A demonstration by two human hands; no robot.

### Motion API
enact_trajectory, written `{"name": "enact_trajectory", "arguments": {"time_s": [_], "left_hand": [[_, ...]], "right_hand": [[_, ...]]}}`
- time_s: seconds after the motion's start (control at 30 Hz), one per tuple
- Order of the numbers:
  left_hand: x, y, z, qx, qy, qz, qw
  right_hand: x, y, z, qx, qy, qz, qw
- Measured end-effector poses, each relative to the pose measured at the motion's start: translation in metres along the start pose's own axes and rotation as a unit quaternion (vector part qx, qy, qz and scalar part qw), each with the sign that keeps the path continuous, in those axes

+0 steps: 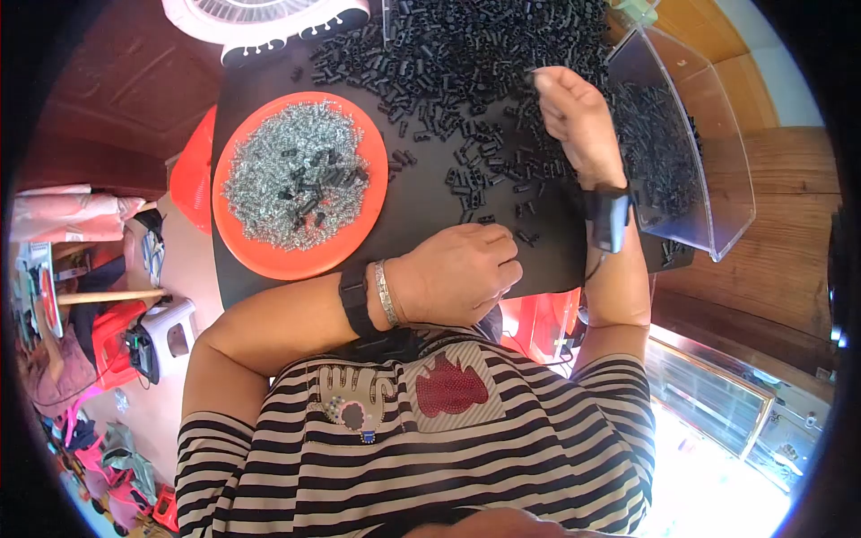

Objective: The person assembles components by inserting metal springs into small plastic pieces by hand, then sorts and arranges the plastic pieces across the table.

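My left hand (462,273) is curled at the front edge of the dark table, and its fingers hide whatever may be in them. Over the right side of the pile, my right hand (578,117) pinches what looks like a small black plastic part (535,73) between thumb and forefinger. Many such black plastic parts (466,54) are heaped at the back of the table, with loose ones scattered toward my left hand. To the left lies a red plate (381,170) full of small metal springs (269,184), with several black parts on top of them.
A clear plastic bin (731,161) holding black parts stands at the right. The base of a white fan (269,22) is at the back left. Beside the table on the left are a red container (193,175) and a white stool (170,327). A glass case (708,394) is at lower right.
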State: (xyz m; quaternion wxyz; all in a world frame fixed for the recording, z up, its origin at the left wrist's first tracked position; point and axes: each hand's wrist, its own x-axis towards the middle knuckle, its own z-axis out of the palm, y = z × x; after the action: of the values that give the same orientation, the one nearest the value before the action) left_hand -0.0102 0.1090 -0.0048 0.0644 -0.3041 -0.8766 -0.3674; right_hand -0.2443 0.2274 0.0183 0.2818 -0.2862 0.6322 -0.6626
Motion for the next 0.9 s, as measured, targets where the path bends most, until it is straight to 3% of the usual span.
{"name": "enact_trajectory", "arguments": {"time_s": [0.03, 0.07, 0.2, 0.33, 0.4, 0.43, 0.47, 0.57, 0.67, 0.73, 0.83, 0.9], "left_hand": [[0.0, 0.0, 0.0, -0.002, -0.003, 0.001, 1.0], [0.0, 0.0, -0.001, -0.001, -0.001, 0.001, 1.0], [0.0, 0.001, 0.0, 0.0, 0.006, -0.001, 1.0], [0.001, 0.002, -0.002, 0.002, -0.002, -0.007, 1.0], [0.0, 0.002, -0.001, 0.003, -0.002, -0.007, 1.0], [0.001, 0.001, -0.001, 0.003, -0.003, -0.006, 1.0], [0.001, 0.001, -0.001, 0.003, -0.003, -0.007, 1.0], [0.001, 0.001, -0.002, 0.0, -0.005, -0.009, 1.0], [0.001, 0.001, -0.001, -0.004, -0.004, -0.009, 1.0], [0.001, 0.002, -0.001, 0.0, -0.004, -0.005, 1.0], [0.0, 0.002, -0.003, -0.006, -0.011, -0.009, 1.0], [-0.001, 0.003, -0.003, -0.002, -0.005, -0.008, 1.0]], "right_hand": [[-0.001, -0.002, -0.007, 0.14, -0.054, 0.038, 0.988], [-0.002, -0.002, -0.003, 0.172, -0.044, 0.017, 0.984], [-0.006, -0.008, 0.011, 0.163, -0.014, 0.029, 0.986], [-0.002, -0.002, -0.001, 0.13, -0.107, 0.048, 0.985], [-0.005, -0.004, 0.017, -0.119, -0.011, -0.023, 0.993], [-0.006, -0.004, 0.027, -0.241, 0.038, -0.059, 0.968], [-0.007, -0.002, 0.034, -0.252, 0.062, -0.037, 0.965], [-0.003, 0.009, 0.043, -0.398, 0.056, -0.171, 0.9], [0.0, 0.016, 0.045, -0.498, -0.004, -0.199, 0.844], [0.0, 0.016, 0.041, -0.554, -0.013, -0.195, 0.809], [0.002, 0.009, 0.035, -0.448, 0.072, -0.216, 0.864], [0.0, 0.003, 0.028, -0.42, 0.082, -0.132, 0.894]]}}
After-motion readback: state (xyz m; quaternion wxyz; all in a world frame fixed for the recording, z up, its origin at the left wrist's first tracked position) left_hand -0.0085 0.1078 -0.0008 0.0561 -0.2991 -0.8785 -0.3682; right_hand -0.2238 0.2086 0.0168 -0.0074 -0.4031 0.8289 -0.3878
